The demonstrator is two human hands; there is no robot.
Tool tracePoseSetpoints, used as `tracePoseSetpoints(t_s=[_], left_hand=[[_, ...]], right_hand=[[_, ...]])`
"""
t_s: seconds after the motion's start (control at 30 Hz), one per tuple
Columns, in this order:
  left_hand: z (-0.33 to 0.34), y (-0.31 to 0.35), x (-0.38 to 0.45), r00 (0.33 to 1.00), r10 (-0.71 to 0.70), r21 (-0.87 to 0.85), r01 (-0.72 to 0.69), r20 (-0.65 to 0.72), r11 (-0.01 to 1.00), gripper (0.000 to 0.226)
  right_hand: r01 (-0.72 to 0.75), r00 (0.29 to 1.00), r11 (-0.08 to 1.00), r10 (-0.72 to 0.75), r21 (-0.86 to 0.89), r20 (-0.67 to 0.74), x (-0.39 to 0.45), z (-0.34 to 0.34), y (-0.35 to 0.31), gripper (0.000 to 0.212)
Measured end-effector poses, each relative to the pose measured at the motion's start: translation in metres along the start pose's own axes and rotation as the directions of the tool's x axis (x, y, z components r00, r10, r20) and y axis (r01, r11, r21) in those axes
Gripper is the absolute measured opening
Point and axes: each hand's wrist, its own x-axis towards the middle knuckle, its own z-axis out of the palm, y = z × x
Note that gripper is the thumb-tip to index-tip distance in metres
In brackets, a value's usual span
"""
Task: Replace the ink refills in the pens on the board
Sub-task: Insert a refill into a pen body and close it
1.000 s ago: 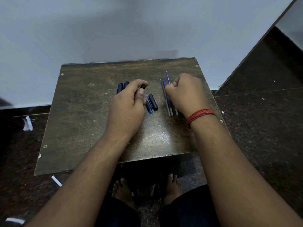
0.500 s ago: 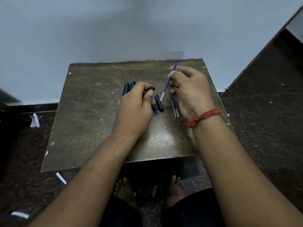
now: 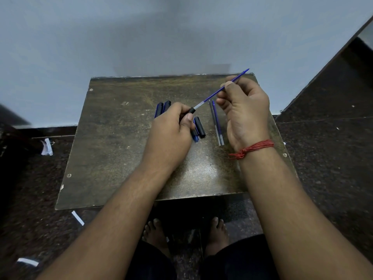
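**Refill meets pen barrel above the board**

At mid-frame the left hand (image 3: 169,134) is closed around a pen (image 3: 191,110), only its black end showing past the thumb. The right hand (image 3: 245,112), right of centre, pinches a blue refill (image 3: 214,95) between thumb and fingers; its pale tip sits at the pen's opening. On the board (image 3: 121,158) lie two refills (image 3: 216,122), two caps (image 3: 198,130) and two pens (image 3: 163,108) at upper centre.
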Motion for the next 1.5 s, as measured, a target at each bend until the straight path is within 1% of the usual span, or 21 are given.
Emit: tracePoseSetpoints(t_s=[0.13,0.27,0.37,0.43,0.5,0.57,0.63,0.7,0.83,0.93,0.97,1.0,1.03,1.13,1.23,1.3,1.33,1.37,1.4,1.47,1.5], left_hand=[[0.0,-0.001,0.001,1.0,0.011,0.02,-0.011,-0.003,1.0,0.011],[0.0,-0.002,0.002,1.0,0.019,0.024,-0.019,-0.014,1.0,0.01],[0.001,-0.003,0.002,0.999,0.018,0.018,-0.017,-0.026,1.0,0.01],[0.001,-0.004,0.002,1.0,0.014,0.019,-0.014,-0.025,1.0,0.01],[0.001,-0.003,0.002,1.0,0.011,0.021,-0.011,-0.026,1.0,0.01],[0.001,-0.003,0.002,0.999,0.012,0.008,-0.012,-0.04,1.0,0.011],[0.001,-0.003,0.001,0.999,0.011,-0.012,-0.012,-0.049,1.0,0.011],[0.001,-0.004,0.002,0.999,0.009,-0.01,-0.01,-0.052,1.0,0.011],[0.003,-0.007,0.003,0.998,0.01,0.003,-0.009,-0.064,1.0,0.01],[0.001,-0.008,0.004,0.997,0.014,0.002,-0.014,-0.073,1.0,0.01],[0.0,-0.008,0.004,0.997,0.008,-0.006,-0.009,-0.08,1.0,0.01],[-0.001,-0.008,0.005,0.996,-0.002,-0.018,0.001,-0.091,1.0,0.011],[-0.003,-0.009,0.006,0.994,-0.014,-0.031,0.011,-0.105,0.999,0.011],[-0.006,-0.011,0.007,0.988,-0.044,-0.06,0.036,-0.151,0.998,0.011],[-0.006,-0.011,0.008,0.984,-0.052,-0.068,0.041,-0.171,0.997,0.011],[-0.006,-0.012,0.008,0.983,-0.049,-0.072,0.036,-0.178,0.997,0.011],[-0.006,-0.011,0.008,0.983,-0.047,-0.071,0.035,-0.179,0.997,0.011],[-0.006,-0.011,0.008,0.983,-0.046,-0.071,0.033,-0.179,0.997,0.011],[-0.006,-0.011,0.008,0.983,-0.041,-0.068,0.029,-0.178,0.997,0.011],[-0.006,-0.01,0.007,0.986,-0.016,-0.044,0.009,-0.166,0.999,0.011],[-0.006,-0.009,0.007,0.988,0.0,-0.028,-0.004,-0.155,1.0,0.01]], right_hand=[[0.021,0.996,0.994,-0.012,-0.106,0.085,-0.005,0.002,0.001,0.013],[-0.018,0.987,0.98,0.049,-0.199,0.154,-0.011,0.004,0.004,0.015],[-0.015,0.982,0.98,0.052,-0.201,0.179,-0.012,0.005,0.007,0.042],[0.043,0.976,0.968,0.013,-0.249,0.219,-0.012,0.005,0.008,0.052],[0.089,0.964,0.948,-0.005,-0.306,0.264,-0.014,0.005,0.007,0.048],[0.118,0.954,0.929,-0.009,-0.35,0.299,-0.018,0.006,0.006,0.037],[0.139,0.95,0.916,-0.015,-0.377,0.313,-0.021,0.008,0.005,0.023],[0.138,0.953,0.913,-0.016,-0.385,0.304,-0.022,0.007,0.006,0.016],[0.11,0.958,0.926,-0.003,-0.36,0.286,-0.019,0.007,0.007,0.017],[0.116,0.975,0.915,-0.031,-0.386,0.22,-0.013,0.005,0.009,0.019],[0.161,0.976,0.877,-0.075,-0.452,0.204,-0.012,0.003,0.009,0.015],[0.225,0.969,0.805,-0.126,-0.549,0.212,-0.01,0.001,0.009,0.008],[0.283,0.956,0.707,-0.155,-0.648,0.249,-0.01,-0.001,0.008,0.002],[0.414,0.909,0.351,-0.124,-0.84,0.397,-0.013,-0.002,0.007,0.006],[0.496,0.868,0.088,-0.031,-0.864,0.495,-0.023,0.004,0.008,0.015],[0.534,0.846,-0.006,-0.003,-0.846,0.534,-0.03,0.01,0.012,0.019],[0.541,0.84,-0.024,-0.013,-0.84,0.542,-0.032,0.011,0.014,0.019],[0.541,0.84,0.001,-0.046,-0.841,0.54,-0.034,0.013,0.016,0.017],[0.521,0.852,0.096,-0.105,-0.848,0.512,-0.034,0.015,0.016,0.014],[0.408,0.913,0.432,-0.199,-0.804,0.356,-0.031,0.019,0.012,0.01],[0.333,0.942,0.598,-0.189,-0.729,0.276,-0.029,0.02,0.01,0.012]])
